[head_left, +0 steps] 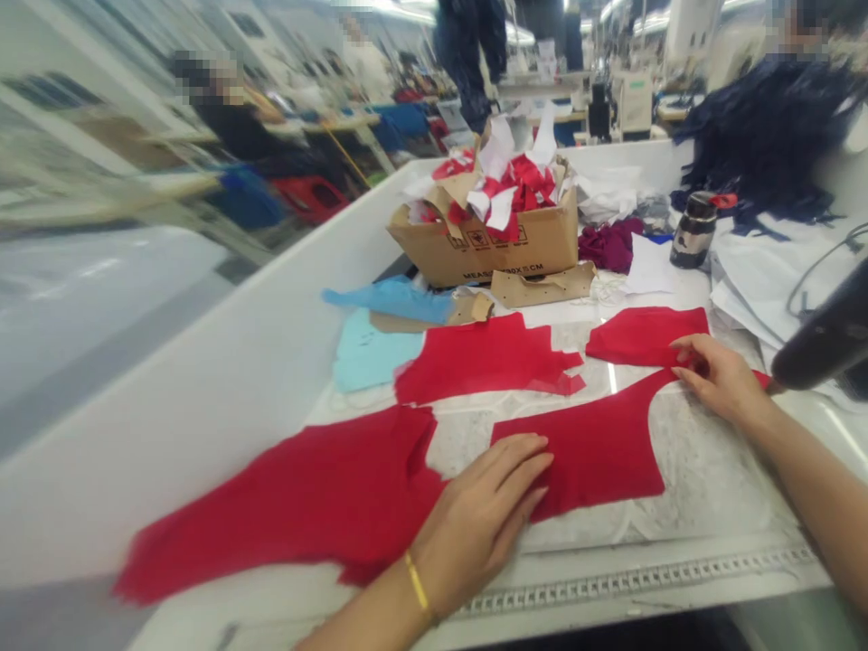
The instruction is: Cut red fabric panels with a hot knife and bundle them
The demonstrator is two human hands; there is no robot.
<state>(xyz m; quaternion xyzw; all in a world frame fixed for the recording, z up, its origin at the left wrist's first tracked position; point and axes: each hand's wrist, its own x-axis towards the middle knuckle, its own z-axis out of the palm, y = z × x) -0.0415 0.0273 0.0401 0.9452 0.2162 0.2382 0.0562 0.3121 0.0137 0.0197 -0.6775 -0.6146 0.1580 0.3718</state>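
I've got the left hand [478, 524] flat on a red fabric panel [589, 461], fingers pressed together, on the white table [203, 452]. The panel's long axis runs toward upper right, narrowing beneath the right hand [722, 380], whose fingers sit slightly spread, pinching nothing

A cut fabric panel [589, 461] lies under the left hand [481, 524], a larger panel [285, 506] is spread to that hand's left, and a cardboard box [485, 244] is set well beyond the right hand [722, 380].
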